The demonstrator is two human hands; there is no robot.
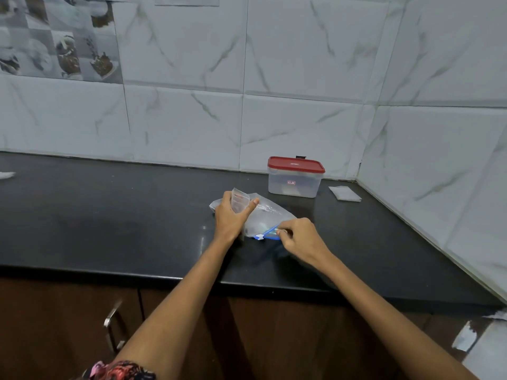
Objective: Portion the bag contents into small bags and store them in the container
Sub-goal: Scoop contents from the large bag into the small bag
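Large bag [263, 215]: clear zip bag lying flat on the black counter [109, 215], between the two hands; blue zip edge [270, 234] turned toward the person, white slider [260, 237] at that edge's left end; contents hard to make out through the plastic.
Left hand [229, 215]: over the large bag's left part, fingers and thumb curled round a small bag, thumb stretched out to the right along its lower edge.
Small bag [239, 201]: clear, held upright in the left hand, poking up above the fingers.
Right hand [299, 235]: at the large bag's near right corner, fingers curled, fingertips pinching the blue zip edge just right of the slider.
Container [295, 180]: clear plastic box with red lid [295, 163] on, standing behind the large bag near the wall, apart from both hands.
Spare small bags [345, 193]: flat little stack on the counter, right of the container, toward the corner.
Surroundings: white marbled wall tiles [301, 64] behind and to the right; brown cabinet doors [68, 311] under the counter.
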